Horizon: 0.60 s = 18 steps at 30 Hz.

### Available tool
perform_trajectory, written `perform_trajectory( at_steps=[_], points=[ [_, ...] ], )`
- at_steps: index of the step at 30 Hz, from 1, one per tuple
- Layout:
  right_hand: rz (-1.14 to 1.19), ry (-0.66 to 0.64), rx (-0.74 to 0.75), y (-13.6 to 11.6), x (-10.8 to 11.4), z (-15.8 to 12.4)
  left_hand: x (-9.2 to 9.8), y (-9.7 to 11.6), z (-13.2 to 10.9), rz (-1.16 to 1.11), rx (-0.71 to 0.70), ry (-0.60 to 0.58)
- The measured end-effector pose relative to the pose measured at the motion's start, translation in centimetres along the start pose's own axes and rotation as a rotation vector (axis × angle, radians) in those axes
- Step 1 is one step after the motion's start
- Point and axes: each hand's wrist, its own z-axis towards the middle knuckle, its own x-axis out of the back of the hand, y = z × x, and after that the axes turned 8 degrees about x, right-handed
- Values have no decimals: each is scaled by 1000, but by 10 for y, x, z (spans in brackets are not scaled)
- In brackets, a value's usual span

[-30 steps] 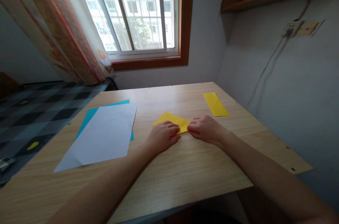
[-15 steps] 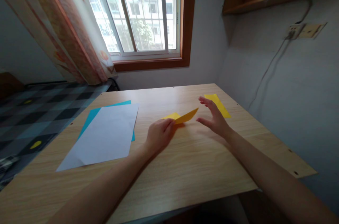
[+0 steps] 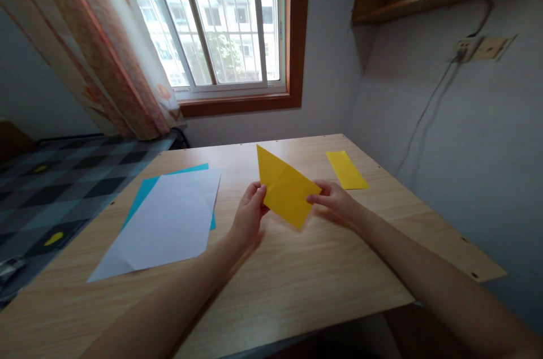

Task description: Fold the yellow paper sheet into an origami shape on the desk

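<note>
A sheet of yellow paper point(image 3: 287, 186) with faint crease lines is held up over the middle of the table, tilted toward me. My left hand point(image 3: 250, 212) pinches its left edge, thumb on the near face. At its right corner, my right hand point(image 3: 335, 199) grips it between thumb and fingers. A narrow yellow paper strip point(image 3: 347, 170) lies flat on the table beyond my right hand. Left of my left hand rests a large white sheet point(image 3: 169, 223), overlapping a blue sheet point(image 3: 146, 192) that shows only along its edges.
The light wooden table point(image 3: 271, 291) has its near edge close to me. A checkered bed point(image 3: 63, 178) stands at the left, below a curtain point(image 3: 106, 53). On the right wall are a shelf point(image 3: 394, 11) and a socket with a cord point(image 3: 428, 104).
My right hand has moved left and closed on the yellow paper's right corner. The paper has turned from nearly edge-on to showing its broad face, and stands higher.
</note>
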Motion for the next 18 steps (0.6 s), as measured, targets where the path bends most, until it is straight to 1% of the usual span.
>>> perform_trajectory(
  at_steps=[3, 6, 7, 9, 11, 13, 14, 16, 18],
  points=[
    [17, 107, -74, 5, 6, 1, 3, -6, 5, 167, -57, 3],
    [4, 163, -138, 10, 15, 2, 7, -10, 10, 396, -173, -14],
    [-7, 165, -148, 11, 18, 1, 9, -10, 11, 502, -220, -2],
    [-25, 161, -163, 14, 22, 0, 14, -7, 13, 766, -305, 70],
    [-47, 130, -191, 16, 24, -2, 18, -4, 13, 1059, -308, 121],
    [-95, 87, -227, 18, 25, -4, 21, -1, 13, 1275, -290, 117],
    [-128, 64, -243, 18, 26, -5, 22, -1, 12, 1334, -312, 104],
    [-193, 30, -262, 16, 26, -6, 22, -1, 11, 1361, -427, 54],
    [-235, 8, -260, 14, 27, -7, 20, -3, 9, 1327, -542, -49]
  ],
)
